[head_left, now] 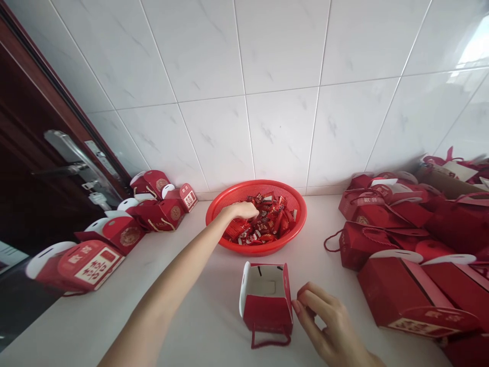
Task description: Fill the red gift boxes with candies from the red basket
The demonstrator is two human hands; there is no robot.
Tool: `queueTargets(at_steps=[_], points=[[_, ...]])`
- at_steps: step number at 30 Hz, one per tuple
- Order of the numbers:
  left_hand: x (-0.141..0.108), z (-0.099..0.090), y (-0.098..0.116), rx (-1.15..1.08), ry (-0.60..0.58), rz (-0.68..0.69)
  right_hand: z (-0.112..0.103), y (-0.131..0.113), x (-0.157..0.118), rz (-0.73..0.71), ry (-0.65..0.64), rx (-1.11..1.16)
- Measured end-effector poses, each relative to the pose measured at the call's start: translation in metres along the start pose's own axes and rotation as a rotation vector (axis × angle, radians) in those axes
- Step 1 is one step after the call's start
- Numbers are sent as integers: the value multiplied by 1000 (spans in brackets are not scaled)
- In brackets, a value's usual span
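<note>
My left hand (244, 210) reaches into a red plastic basket (255, 250) holding wrapped candies (273, 219). Its fingertips point down among the red wrappers, so I cannot see whether they grip anything. In front of the basket stands an open red gift box (267, 311) with a white inside; no candy shows in it. A red cord handle (270, 344) hangs at its near side. My right hand (330, 323) is just right of this box, fingers loosely bent and apart, thumb tip at or very near the box's right edge. Nothing shows in that hand.
Several red boxes (110, 232) with cord handles line the left side by a dark door with a metal handle (84, 158). More red boxes (401, 285) crowd the right side, with a cardboard carton (443, 181) behind them. A tiled wall (275, 127) bounds the white tabletop (191, 316).
</note>
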State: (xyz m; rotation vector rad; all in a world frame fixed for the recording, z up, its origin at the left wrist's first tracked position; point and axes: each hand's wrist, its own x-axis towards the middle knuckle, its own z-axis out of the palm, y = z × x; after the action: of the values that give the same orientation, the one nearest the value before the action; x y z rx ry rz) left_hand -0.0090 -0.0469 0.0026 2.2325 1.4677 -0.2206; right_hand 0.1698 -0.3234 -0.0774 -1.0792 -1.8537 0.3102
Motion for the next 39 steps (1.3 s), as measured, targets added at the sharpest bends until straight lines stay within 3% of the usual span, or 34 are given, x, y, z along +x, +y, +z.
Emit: queueTargets(at_steps=[6,15,22,29,39], points=[[-11,0,0,-81,-53,135,1,2,-1,-20,7,-9],[-23,1,-12,-240,83,262,2,2,-2,-20,-3,-14],[-33,2,-15,-99,47,253,4,4,-3,-28,-6,-28],[-30,19,2,-4,77,270,3,4,-3,-19,-21,-52],[-32,14,-4,-382,238,300,3,4,-1,-22,-19,-63]])
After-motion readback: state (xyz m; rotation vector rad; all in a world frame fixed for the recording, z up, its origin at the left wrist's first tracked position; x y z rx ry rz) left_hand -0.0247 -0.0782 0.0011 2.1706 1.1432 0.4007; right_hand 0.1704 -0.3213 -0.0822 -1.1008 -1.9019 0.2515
